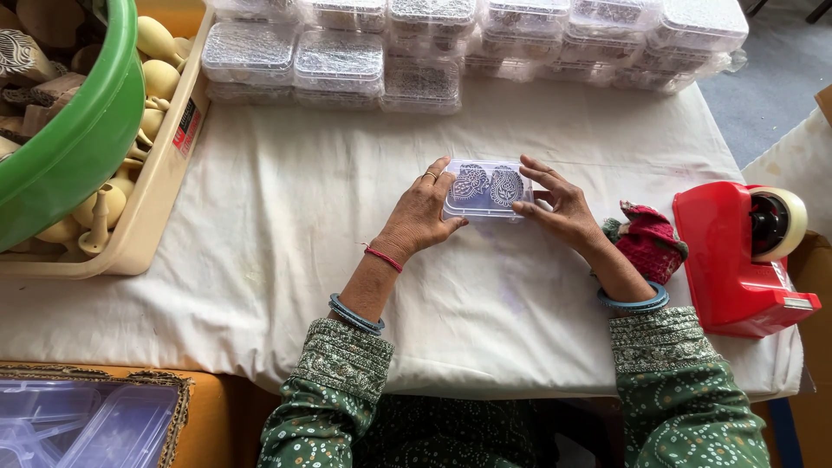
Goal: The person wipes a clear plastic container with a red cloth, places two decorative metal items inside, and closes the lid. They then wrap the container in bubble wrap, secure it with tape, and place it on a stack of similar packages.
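A white cloth [286, 217] covers the desk [217, 403], whose orange edge shows below it; grey floor [780, 69] lies beyond the far right corner.

The left hand [418, 217] and right hand [563, 208] hold one small clear box [485, 191] between them, flat on the cloth. The left fingers [442, 178] press its left end and the right fingers [537, 173] curl around its right end, so both are clasped on the box, not released. Inside it lie two carved blocks [488, 185] with leaf-like patterns, side by side.

Beyond the fingers, along the far edge, stand stacks of filled clear boxes [338, 61] (at least ten lids show; the exact count is hard to tell). Far to the left of the left fingers sits one green tub [87, 130] holding carved wooden blocks, overlapping one beige tray [147, 208] of pale wooden knobs. Just right of the right wrist lies one red and green knitted piece [646, 243], and beyond that one red tape dispenser [737, 260] with a single roll. Near the left elbow, at the bottom corner, several empty clear boxes [87, 429] lie in a heap.

Each wrist wears one blue bangle; the left also has a red thread. The sleeves are green with white dots.
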